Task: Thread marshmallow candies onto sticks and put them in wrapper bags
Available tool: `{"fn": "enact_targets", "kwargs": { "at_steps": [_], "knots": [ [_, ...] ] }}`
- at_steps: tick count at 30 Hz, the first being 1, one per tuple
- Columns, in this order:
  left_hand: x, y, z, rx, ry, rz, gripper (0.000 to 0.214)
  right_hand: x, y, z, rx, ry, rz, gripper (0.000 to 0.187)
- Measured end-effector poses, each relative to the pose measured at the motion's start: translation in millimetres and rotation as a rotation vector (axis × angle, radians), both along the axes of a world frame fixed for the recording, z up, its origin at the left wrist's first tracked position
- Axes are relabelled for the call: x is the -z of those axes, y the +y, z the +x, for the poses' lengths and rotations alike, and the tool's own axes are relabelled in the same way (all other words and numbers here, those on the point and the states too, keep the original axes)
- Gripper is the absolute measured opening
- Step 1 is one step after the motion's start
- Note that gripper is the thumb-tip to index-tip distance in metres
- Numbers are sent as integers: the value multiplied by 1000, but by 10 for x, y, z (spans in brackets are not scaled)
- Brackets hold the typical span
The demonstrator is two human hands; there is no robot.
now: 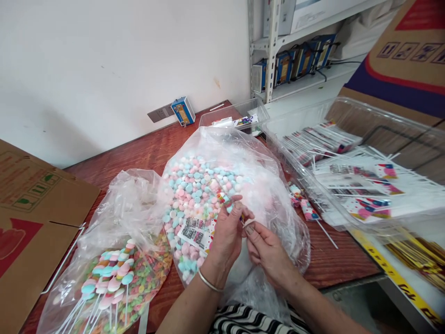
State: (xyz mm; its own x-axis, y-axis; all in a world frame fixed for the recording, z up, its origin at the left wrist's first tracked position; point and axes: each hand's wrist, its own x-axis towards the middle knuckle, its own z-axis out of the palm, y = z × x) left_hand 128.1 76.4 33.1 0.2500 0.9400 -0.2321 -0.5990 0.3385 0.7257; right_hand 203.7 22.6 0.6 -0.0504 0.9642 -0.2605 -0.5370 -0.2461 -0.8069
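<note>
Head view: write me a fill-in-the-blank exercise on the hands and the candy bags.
1. The left hand wears a thin ____ at its wrist.
2. The big bag holds pink, white and ____ candies.
3. The marshmallow sticks lie on a bag to the person's ____.

Missing: bracelet; blue; left

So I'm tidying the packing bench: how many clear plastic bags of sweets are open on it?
2: one bag of pastel sweets behind the hands, one bag with skewered sweets at front left. None seem hidden.
</note>
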Motion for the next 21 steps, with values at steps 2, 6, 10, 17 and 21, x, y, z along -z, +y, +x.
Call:
{"fn": "enact_targets", "kwargs": {
  "at_steps": [2, 6, 10, 17, 21],
  "knots": [
    [33, -25, -37, 69, -24, -37, 36, -38, 3, 30, 3, 117, -36, 35],
    [-14, 88, -162, 39, -91, -88, 42, -80, -76, 67, -60, 245, -82, 33],
    [-138, 267, -229, -83, -111, -66, 35, -22, -167, 6, -99, 210, -111, 35],
    [-77, 136, -39, -56, -99, -101, 28, -32, -64, -25, -47, 167, -94, 37],
    [-106, 65, -64, -25, -122, -96, 30, -57, -9, 74, -61, 211, -103, 33]
  ]
}}
